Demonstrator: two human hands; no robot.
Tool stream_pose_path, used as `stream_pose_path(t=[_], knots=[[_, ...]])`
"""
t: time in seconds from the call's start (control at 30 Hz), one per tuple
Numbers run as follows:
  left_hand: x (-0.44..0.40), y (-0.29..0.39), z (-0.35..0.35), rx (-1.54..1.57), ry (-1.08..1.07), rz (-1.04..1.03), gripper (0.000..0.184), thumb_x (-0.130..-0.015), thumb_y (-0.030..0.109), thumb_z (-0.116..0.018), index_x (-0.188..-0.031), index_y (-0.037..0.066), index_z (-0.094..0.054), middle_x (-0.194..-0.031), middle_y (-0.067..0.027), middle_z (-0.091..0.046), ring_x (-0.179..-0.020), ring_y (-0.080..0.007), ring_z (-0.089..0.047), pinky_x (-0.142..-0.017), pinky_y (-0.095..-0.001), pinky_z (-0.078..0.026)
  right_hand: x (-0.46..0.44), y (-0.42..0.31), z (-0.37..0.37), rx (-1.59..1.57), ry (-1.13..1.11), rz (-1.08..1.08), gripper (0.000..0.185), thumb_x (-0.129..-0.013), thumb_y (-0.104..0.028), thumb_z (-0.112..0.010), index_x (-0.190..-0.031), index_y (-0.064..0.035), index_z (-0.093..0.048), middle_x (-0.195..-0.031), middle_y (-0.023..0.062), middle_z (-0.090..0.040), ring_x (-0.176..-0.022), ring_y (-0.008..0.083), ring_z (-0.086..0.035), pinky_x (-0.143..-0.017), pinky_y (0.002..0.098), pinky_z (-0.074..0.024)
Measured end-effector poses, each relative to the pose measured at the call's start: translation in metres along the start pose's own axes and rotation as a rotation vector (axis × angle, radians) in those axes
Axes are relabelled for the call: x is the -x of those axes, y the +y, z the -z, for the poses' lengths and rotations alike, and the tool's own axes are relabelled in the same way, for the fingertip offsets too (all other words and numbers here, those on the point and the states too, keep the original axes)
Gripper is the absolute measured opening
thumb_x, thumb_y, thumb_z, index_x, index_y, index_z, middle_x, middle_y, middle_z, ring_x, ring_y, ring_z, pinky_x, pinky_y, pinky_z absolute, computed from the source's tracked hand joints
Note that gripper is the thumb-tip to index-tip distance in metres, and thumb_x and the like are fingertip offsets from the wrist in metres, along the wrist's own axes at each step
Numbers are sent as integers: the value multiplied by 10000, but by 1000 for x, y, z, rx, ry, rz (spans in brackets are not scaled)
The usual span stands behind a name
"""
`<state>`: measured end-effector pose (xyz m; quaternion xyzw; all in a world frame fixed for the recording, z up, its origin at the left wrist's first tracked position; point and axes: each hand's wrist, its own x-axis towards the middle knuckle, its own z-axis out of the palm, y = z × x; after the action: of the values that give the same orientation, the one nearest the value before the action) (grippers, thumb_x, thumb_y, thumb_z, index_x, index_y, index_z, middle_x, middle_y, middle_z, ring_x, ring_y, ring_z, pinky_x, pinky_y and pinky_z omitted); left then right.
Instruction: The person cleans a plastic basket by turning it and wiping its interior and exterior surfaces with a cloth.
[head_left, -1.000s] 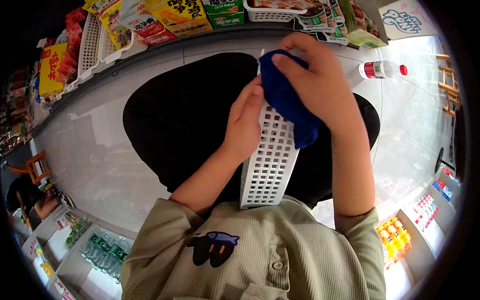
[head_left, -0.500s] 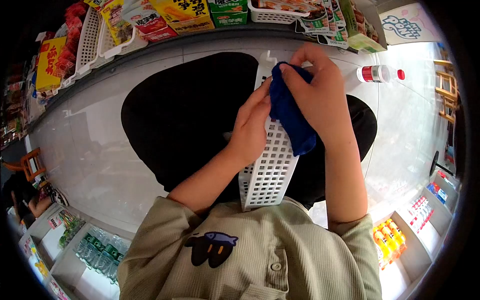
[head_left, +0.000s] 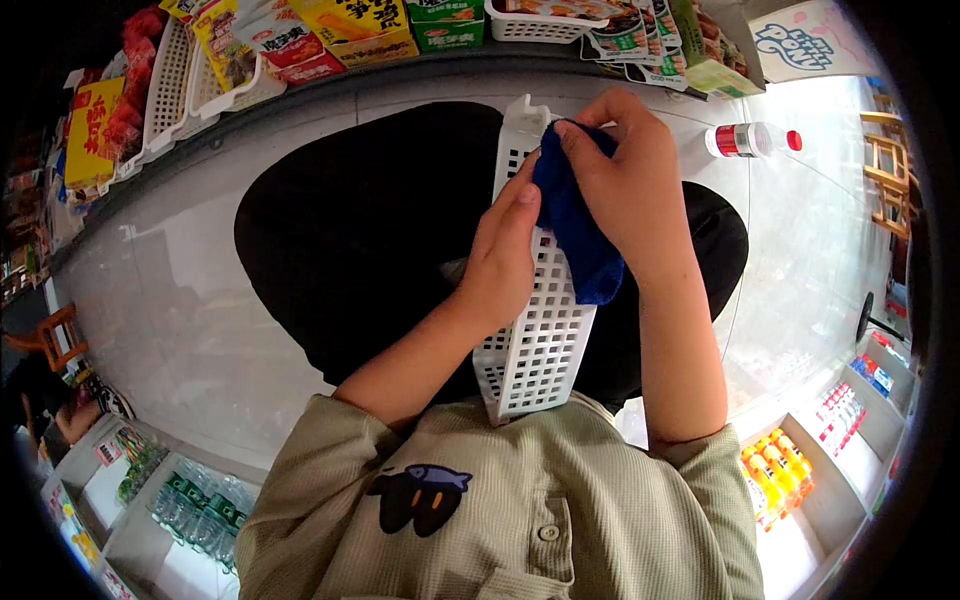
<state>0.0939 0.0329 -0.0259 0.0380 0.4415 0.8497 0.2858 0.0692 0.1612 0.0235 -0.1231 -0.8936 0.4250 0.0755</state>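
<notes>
A white perforated plastic basket (head_left: 545, 345) stands on its side between my knees, one end against my shirt. My left hand (head_left: 500, 255) grips its left side, with the thumb along the basket near the cloth. In my right hand (head_left: 632, 185) is a blue cloth (head_left: 582, 240), pinched between thumb and fingers and pressed on the upper part of the basket. The cloth hangs down over the basket's right edge. Part of the basket's far end is hidden behind the cloth and both hands.
A plastic bottle with a red cap (head_left: 750, 140) lies on the tiled floor to the right. Ahead runs a shelf with snack packs (head_left: 350, 28) and white baskets (head_left: 232, 92). Low bins behind me hold water bottles (head_left: 205, 515) and orange drinks (head_left: 775, 475). Wooden chairs (head_left: 885, 165) stand at far right.
The whole view has shifted slightly, and the basket's far end has tilted a little to the left. Both hands keep their holds, the cloth staying against the basket.
</notes>
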Motion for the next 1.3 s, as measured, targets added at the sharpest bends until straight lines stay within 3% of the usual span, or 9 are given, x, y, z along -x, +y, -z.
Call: stream_pose_path(t=[0.03, 0.07, 0.13, 0.23, 0.4, 0.63, 0.83, 0.97, 1.3], knots=[[0, 0, 0, -30, 4, -12, 573, -1021, 358, -242, -1430, -44, -246, -1375, -154, -429, -1263, -193, -426, -1078, -310, -298, 0, 1, -1, 14, -10, -10, 153, -808, -88, -660, -810, 23, -557, -699, 94, -585, -663, 130, -544, -592, 284, -428], [1, 0, 1, -27, 4, -11, 573, -1021, 358, -242, -1430, -44, -246, -1375, -154, -429, -1263, -193, -426, -1078, -310, -298, 2, 1, 0, 17, -11, -11, 153, -808, -88, -660, -810, 23, -557, -699, 94, -585, -663, 130, -544, -592, 284, -428], [3, 1, 3, -140, 57, 30, 559, -1022, 346, -251, -1419, -47, -276, -1362, -155, -444, -1251, -197, -438, -1075, -310, -297, 13, -1, 3, -43, -110, -33, 142, -799, -114, -629, -817, 10, -563, -716, 216, -618, -693, 386, -625, -609, 422, -480], [-1, 1, 4, -185, 83, -60, 545, -1021, 338, -259, -1407, -43, -309, -1335, -165, -469, -1241, -203, -444, -1072, -310, -294, 32, -1, 3, 27, -209, 29, 137, -798, -120, -624, -825, -5, -554, -694, 209, -613, -677, 387, -619, -598, 436, -478], [0, 8, 4, 39, 176, 76, 391, -1003, 207, -382, -1331, -2, -419, -1139, -107, -606, -984, -136, -617, -854, -274, -504, 81, -20, 2, 197, -454, 13, 133, -795, -114, -636, -866, -51, -543, -690, 176, -616, -646, 376, -615, -564, 429, -483], [0, 1, 18, -185, 171, -50, 370, -969, 195, -449, -1273, -12, -490, -1099, -124, -633, -971, -161, -628, -848, -283, -501, 132, -23, -10, 247, -706, 87, 158, -811, -166, -619, -798, -47, -515, -571, 146, -565, -538, 339, -598, -503, 418, -484], [-23, -1, 25, -184, 251, -118, 329, -966, 209, -469, -1207, -2, -541, -1007, -104, -662, -876, -152, -653, -779, -286, -531, 106, -21, -11, 237, -459, 114, 149, -777, -160, -655, -808, -55, -554, -615, 161, -583, -565, 350, -600, -521, 414, -482], [-37, 0, 20, -22, 295, 28, 254, -970, 170, -467, -1112, -5, -583, -906, -39, -633, -782, -119, -601, -701, -240, -477, 82, -12, -12, 247, -232, 142, 153, -783, -170, -610, -839, -36, -565, -640, 182, -612, -607, 357, -628, -541, 434, -506], [-66, -14, 33, -206, 188, -119, 243, -959, 167, -464, -983, -24, -612, -823, -32, -622, -720, -113, -578, -661, -249, -458, 112, -23, 2, 277, -471, 182, 140, -812, -153, -591, -781, -39, -516, -576, 141, -588, -532, 319, -614, -487, 406, -497]])
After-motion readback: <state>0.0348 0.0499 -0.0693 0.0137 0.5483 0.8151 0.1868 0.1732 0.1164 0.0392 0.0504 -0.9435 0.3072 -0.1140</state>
